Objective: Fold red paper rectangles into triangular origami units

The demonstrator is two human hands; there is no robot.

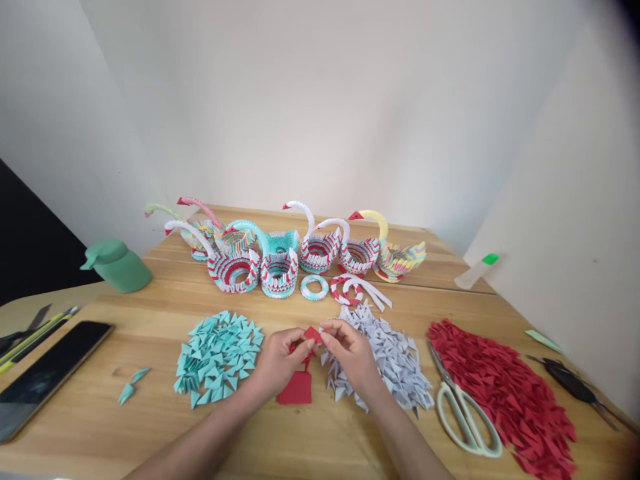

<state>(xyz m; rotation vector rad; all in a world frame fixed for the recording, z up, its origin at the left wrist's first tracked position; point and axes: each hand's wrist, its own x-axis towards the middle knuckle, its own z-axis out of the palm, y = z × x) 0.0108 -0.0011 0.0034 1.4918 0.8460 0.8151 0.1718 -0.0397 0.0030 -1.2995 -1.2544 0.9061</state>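
Near the front edge of the wooden table (150, 427), the left hand (281, 360) and right hand (350, 353) meet, fingertips of both pinching a small red paper piece (313, 335) held just above a flat red paper square (296, 389). Teal folded triangles (218, 357) lie heaped left of the hands, white ones (395, 363) right, with scissors (467, 417) and red triangles (505, 390) toward the right edge. Paper swans (285, 253) line the back edge.

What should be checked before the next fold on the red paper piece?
1. Both hands on the red paper piece: left hand and right hand pinch it: ok.
2. Piece lifted off the wooden table: ok.
3. Crease alignment: cannot tell, fingers cover it.
4. Red paper sheet within reach below hands: ok.
5. Scissors clear of hands: ok.
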